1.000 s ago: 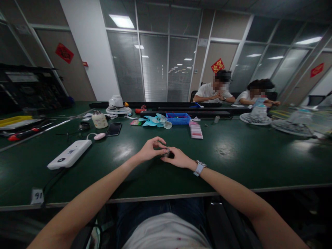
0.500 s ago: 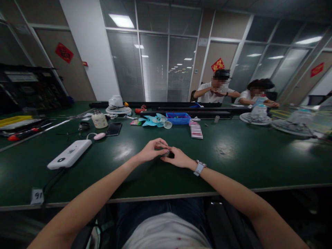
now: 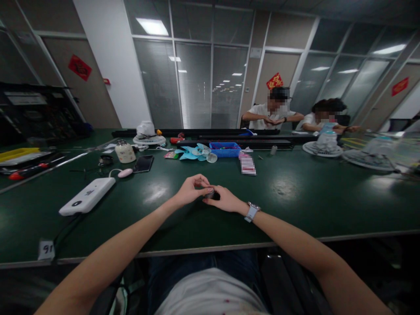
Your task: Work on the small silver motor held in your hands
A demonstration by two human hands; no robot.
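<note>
In the middle of the green table (image 3: 170, 227), my left hand (image 3: 193, 190) and my right hand (image 3: 228, 200) meet around a small grey, round-looking piece (image 3: 210, 194). Its kind cannot be made out, since fingers cover most of it. My left thumb presses at its top, with the other left fingers curved over behind. From the right side, my right thumb and fingers close around it. A watch (image 3: 252, 212) with a light strap is on my right wrist.
Beyond my hands are light-blue fan blades (image 3: 192, 152), a blue tray (image 3: 225, 150) and a pink-and-white packet (image 3: 247, 164). On the left lie a white power bank-like box (image 3: 88, 197), a phone (image 3: 143, 163) and a cream bottle (image 3: 125, 152). Two people (image 3: 274, 109) sit across.
My hands stay almost still around the small grey piece. Across the table, one person's hands have lowered from near the face.
</note>
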